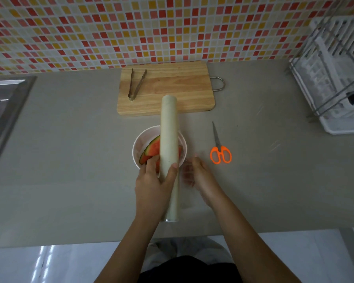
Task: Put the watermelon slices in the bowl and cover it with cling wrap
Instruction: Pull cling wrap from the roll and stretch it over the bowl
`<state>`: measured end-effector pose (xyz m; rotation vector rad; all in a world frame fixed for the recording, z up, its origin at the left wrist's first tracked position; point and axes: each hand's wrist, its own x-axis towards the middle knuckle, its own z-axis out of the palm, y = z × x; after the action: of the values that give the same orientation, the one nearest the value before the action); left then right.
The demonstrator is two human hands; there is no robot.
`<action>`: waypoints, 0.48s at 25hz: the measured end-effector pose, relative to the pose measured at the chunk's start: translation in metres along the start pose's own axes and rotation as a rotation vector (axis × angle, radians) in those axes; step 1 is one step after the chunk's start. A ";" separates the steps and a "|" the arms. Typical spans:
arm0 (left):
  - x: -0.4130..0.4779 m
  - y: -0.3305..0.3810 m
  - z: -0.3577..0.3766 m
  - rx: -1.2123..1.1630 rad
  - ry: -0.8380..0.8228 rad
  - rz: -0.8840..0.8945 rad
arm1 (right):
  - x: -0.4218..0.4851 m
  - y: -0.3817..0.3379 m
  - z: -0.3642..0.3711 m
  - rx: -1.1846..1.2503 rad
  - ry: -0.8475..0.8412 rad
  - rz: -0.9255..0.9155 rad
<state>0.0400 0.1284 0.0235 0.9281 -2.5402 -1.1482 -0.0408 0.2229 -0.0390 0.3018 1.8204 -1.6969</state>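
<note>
L hand [155, 180] grips wrap roll [169, 139], held over bowl [140, 137] on counter [70, 160]; melon slices [151, 149] inside. R hand [200, 176] just beside roll, fingers blurred, grip can't tell. Scissors [220, 152] right of bowl.

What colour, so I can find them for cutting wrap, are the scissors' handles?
Orange handles on the scissors, head view.

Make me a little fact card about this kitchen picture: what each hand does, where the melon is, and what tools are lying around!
left hand: grips the cling wrap roll, held over the bowl
right hand: close beside the roll; fingers blurred, grip unclear
watermelon slices: in the bowl
tongs: on the cutting board
scissors: on the counter, right of the bowl
</note>
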 end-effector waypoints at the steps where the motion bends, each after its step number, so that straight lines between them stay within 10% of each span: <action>1: 0.001 -0.001 0.000 -0.003 0.001 -0.009 | -0.008 0.002 -0.003 0.021 -0.061 0.054; 12: -0.001 -0.002 0.005 0.017 -0.094 -0.019 | -0.040 0.024 0.021 -0.049 0.085 -0.170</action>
<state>0.0402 0.1312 0.0191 0.9256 -2.6244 -1.2049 0.0099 0.2165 -0.0354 0.2060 1.9955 -1.7737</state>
